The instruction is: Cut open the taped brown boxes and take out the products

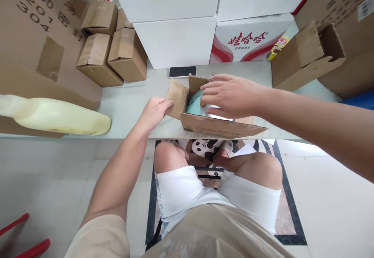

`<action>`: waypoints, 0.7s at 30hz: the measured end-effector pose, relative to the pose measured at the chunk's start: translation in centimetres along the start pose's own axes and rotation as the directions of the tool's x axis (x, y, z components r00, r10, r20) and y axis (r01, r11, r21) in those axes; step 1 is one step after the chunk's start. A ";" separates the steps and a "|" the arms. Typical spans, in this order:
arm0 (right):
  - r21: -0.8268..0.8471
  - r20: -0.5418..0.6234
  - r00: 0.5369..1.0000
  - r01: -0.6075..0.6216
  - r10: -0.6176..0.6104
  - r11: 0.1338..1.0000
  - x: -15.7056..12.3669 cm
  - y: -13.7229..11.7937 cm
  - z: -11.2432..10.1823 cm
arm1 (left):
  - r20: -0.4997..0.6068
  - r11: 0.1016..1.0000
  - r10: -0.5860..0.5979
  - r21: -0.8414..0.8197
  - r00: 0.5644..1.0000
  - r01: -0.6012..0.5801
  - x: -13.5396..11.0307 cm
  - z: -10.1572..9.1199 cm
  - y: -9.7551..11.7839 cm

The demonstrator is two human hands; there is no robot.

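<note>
In front of me an open cardboard box (216,126) lies on the table near its front edge. My left hand (154,112) pinches the box's end flap (177,97) at the left between thumb and fingers. Inside the box is a light teal, rounded object (195,104) with a silvery part at its right; its kind I cannot make out. My right hand (226,96) reaches over the box from the right, fingers laid across the teal object. Its fingertips hide part of the object, and I cannot tell how firmly they grip.
A phone (182,72) lies behind the box. Several small closed cartons (128,53) are stacked at back left, near a pale yellow bottle (67,116). White boxes (175,42) stand at the back. An opened carton (304,57) and a small yellow packet (277,48) are at right.
</note>
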State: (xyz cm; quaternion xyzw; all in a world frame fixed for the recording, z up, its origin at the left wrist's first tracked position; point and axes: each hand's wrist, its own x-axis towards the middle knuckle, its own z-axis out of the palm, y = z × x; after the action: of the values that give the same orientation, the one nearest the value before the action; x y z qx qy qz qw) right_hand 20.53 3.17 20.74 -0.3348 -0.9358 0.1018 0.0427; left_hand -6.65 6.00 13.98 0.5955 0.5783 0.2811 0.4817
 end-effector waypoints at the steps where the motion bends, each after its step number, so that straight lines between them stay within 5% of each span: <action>1: 0.012 -0.019 1.000 -0.021 0.021 1.000 -0.7 0.2 -0.4 | -0.015 1.000 -0.012 -0.017 1.000 0.011 0.2 0.0 -0.2; 8: 0.087 -0.057 0.986 -0.153 0.158 0.984 -6.0 1.5 0.6 | -0.130 0.999 0.018 -0.027 0.991 -0.022 -0.1 -0.9 -0.8; 12: 0.044 -0.157 0.985 -0.070 0.076 0.997 -3.0 -0.2 0.5 | -0.077 0.999 0.043 0.007 0.996 -0.042 -0.5 -0.6 -0.4; 17: -0.059 -0.039 0.985 0.165 -0.168 0.985 2.5 -2.3 0.9 | -0.087 0.999 -0.026 0.035 0.996 0.029 -1.0 -0.6 -0.2; 21: -0.075 -0.065 0.986 0.147 -0.152 0.986 1.0 -2.1 1.4 | -0.098 0.990 -0.127 -0.070 0.987 0.120 -1.4 -0.9 -1.1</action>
State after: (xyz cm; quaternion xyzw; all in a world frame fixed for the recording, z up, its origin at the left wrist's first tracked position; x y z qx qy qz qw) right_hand 18.30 1.98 19.89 -0.2681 -0.9592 0.0536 0.0715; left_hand -8.15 4.72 13.69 0.5277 0.6286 0.2990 0.4869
